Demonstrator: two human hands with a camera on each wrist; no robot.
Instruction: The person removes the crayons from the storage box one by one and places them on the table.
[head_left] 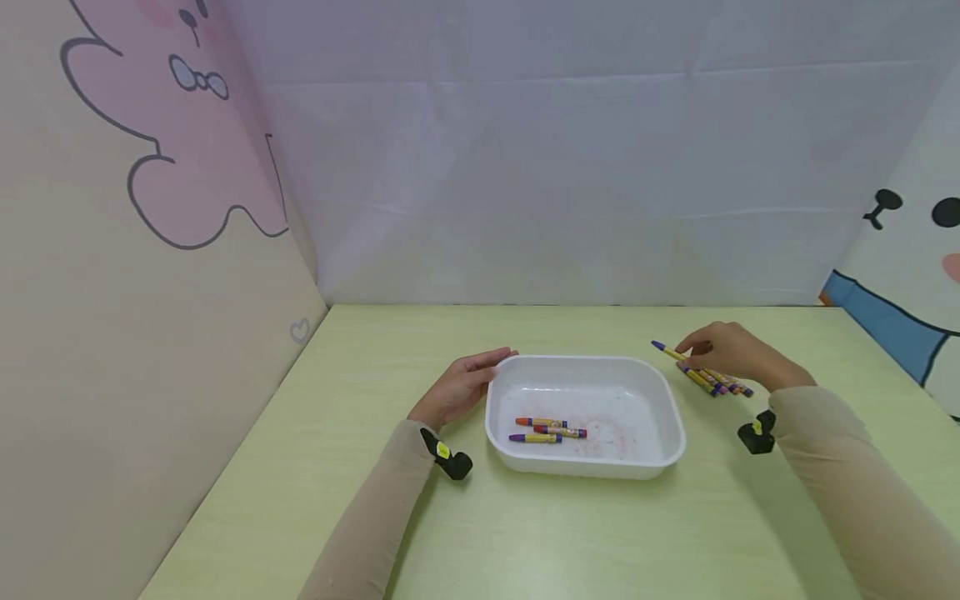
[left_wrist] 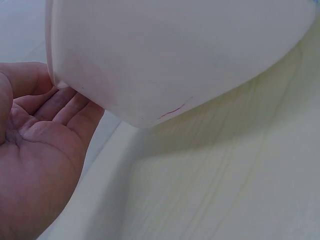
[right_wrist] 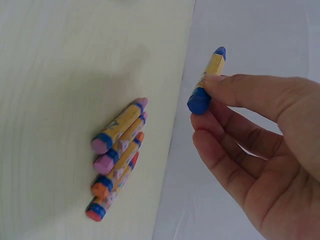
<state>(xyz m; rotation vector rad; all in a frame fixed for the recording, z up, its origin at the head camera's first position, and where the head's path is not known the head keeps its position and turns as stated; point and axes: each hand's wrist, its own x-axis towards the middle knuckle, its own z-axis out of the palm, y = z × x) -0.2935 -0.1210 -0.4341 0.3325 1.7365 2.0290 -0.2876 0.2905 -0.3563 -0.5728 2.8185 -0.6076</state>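
Observation:
A blue crayon [right_wrist: 206, 82] in a yellow wrapper is pinched between the thumb and fingers of my right hand [head_left: 731, 352]. It is raised over a small pile of crayons on the table, among them a pink crayon [right_wrist: 102, 162], an orange crayon [right_wrist: 103, 186] and a red crayon [right_wrist: 96, 211]. My left hand [head_left: 463, 385] grips the upper left corner of a white tray [head_left: 585, 471], thumb at the rim. Inside the tray lie an orange crayon [head_left: 528, 422], a red crayon [head_left: 573, 432] and a purple crayon [head_left: 536, 438].
The pale green table [head_left: 450, 542] ends at a white cloth backdrop [head_left: 480, 183]. A cartoon-printed panel [head_left: 225, 333] stands on the left, another [head_left: 892, 275] on the right. Faint reddish marks show on the tray's floor.

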